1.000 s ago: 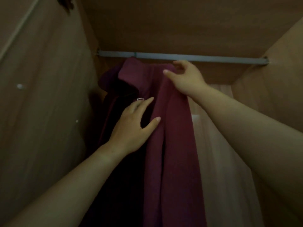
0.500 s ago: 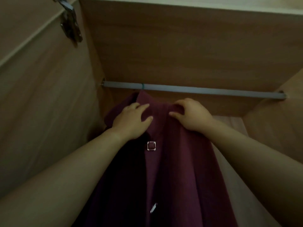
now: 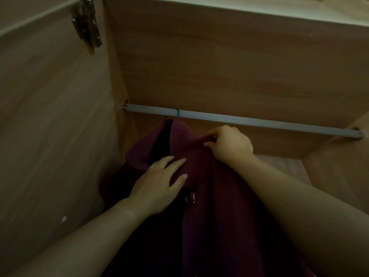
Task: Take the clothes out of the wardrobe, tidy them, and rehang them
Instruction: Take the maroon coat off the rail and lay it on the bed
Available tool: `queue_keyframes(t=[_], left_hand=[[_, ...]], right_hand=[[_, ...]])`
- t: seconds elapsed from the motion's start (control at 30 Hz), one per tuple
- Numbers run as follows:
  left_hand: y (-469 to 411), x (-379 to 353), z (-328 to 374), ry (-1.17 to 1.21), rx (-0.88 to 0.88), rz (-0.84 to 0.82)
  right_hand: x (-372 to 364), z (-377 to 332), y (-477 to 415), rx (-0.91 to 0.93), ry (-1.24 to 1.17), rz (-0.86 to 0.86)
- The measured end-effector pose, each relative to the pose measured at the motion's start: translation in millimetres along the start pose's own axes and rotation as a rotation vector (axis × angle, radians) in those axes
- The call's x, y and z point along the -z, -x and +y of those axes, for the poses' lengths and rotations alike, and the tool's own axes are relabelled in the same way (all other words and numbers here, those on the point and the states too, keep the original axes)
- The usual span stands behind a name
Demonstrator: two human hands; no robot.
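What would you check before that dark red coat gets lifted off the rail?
1. Green hook sits over the rail: ok.
2. Right hand pinches the coat at the shoulder: ok.
3. Left hand grips the coat: not ok, it lies flat on the front.
4. Coat hangs evenly on both shoulders: cannot tell, too dark.
5. Rail bare to the right of the hook: ok.

Garment (image 3: 219, 196) is plain dark maroon with a near-black inner panel and a silvery buckle (image 3: 190, 197). Rail (image 3: 259, 121) is light grey with a teal hanger hook (image 3: 177, 112); wardrobe panels (image 3: 219, 66) are tan woodgrain.
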State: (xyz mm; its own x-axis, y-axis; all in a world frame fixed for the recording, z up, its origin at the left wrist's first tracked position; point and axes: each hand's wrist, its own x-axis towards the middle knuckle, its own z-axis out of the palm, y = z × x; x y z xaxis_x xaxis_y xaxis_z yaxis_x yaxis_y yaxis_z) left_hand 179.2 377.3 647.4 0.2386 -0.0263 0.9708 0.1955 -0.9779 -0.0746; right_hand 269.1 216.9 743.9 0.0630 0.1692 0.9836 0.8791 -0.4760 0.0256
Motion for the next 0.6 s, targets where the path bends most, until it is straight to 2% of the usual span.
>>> queue_keyframes(t=[0.1,0.37,0.6], left_hand=[[-8.1,2.7,6.0,-0.017,-0.013,0.018],[-34.4,21.7,25.8,-0.023,-0.055,0.130],[-37.5,29.1,32.5,0.008,-0.102,0.195]], right_hand=[[1.1,7.3,-7.2,-0.078,-0.073,0.016],[22.2,17.9,-23.8,-0.154,-0.078,0.145],[26.5,38.1,-11.7,-0.138,-0.054,0.218]])
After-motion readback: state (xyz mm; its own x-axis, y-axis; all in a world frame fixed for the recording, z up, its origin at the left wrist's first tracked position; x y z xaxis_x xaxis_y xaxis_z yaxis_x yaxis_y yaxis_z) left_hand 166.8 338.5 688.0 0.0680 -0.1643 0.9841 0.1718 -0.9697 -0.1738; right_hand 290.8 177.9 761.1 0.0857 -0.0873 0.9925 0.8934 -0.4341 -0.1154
